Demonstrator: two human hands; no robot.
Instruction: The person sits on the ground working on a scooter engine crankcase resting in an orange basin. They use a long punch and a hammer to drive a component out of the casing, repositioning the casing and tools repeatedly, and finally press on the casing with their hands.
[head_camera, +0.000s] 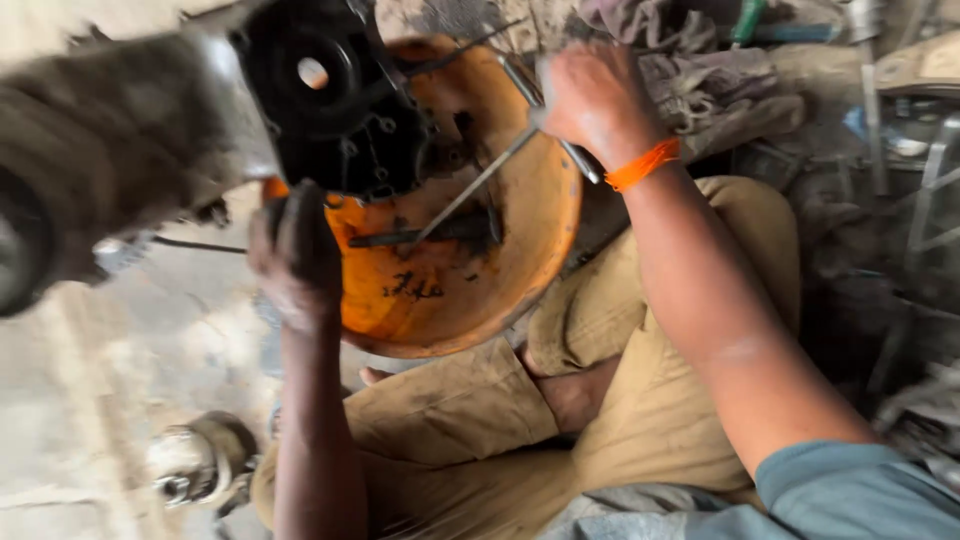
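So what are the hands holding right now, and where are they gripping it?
The right hand grips a T-shaped metal wrench at its crossbar end. The left hand grips the lower edge of the black engine part over the orange basin.

Bg stuff only: heap of grimy grey rags (700, 70) at the top, w/ a green-handled tool (745, 20) poking out just above. Right side is a blurry jumble of metal rods and frame bits (900, 180), too smeared to tell what's what. Bottom left on the dusty concrete floor (90, 400) sits a small round metal part (200, 465), shiny-ish w/ dark grease on it. Big blurred dark mass, prob a tyre (70, 170), fills the upper left. Tan trousers (660, 400) folded cross-legged, bare foot (575, 395) tucked between the knees, blue-grey shirt sleeve (850, 490) in the lower right corner.
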